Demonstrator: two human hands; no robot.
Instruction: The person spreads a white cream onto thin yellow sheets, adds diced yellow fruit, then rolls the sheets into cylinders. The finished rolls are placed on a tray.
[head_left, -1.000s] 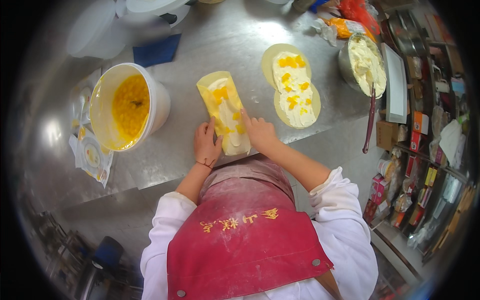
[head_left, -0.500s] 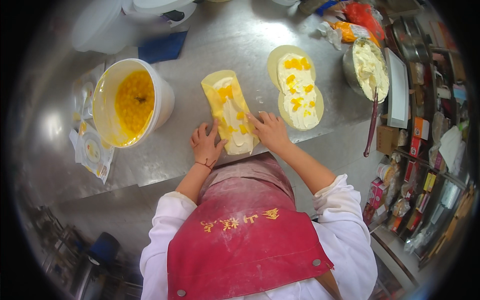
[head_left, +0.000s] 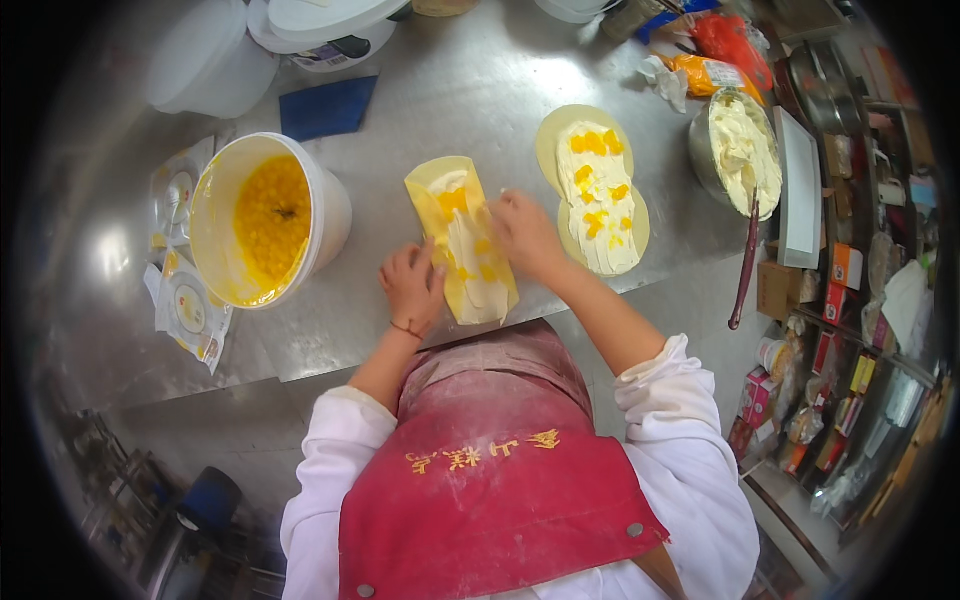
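Observation:
A yellow crepe (head_left: 462, 300) spread with white cream and orange fruit pieces lies before me on the steel table, its long sides folded partly inward. My left hand (head_left: 412, 288) rests at its lower left edge, fingers apart and touching it. At the upper right edge, my right hand (head_left: 525, 235) has its fingers drawn together on the rim; the fingertips are slightly blurred. To the right lie two overlapping flat crepes (head_left: 602, 190) with a strip of cream and fruit pieces. A white bucket (head_left: 330, 215) of orange fruit pieces (head_left: 272, 215) stands at the left.
On the right, a metal bowl (head_left: 708, 165) of cream holds a utensil with a dark red handle (head_left: 744, 275). White tubs (head_left: 210, 60) and a blue sheet (head_left: 328, 106) sit at the back left. Flat packages (head_left: 192, 308) lie beside the bucket. Packed shelves (head_left: 850, 350) stand at the right.
My right hand has moved up along the crepe's right edge, and its fingers have drawn together there. My left hand stays at the left edge. The whole view has shifted slightly.

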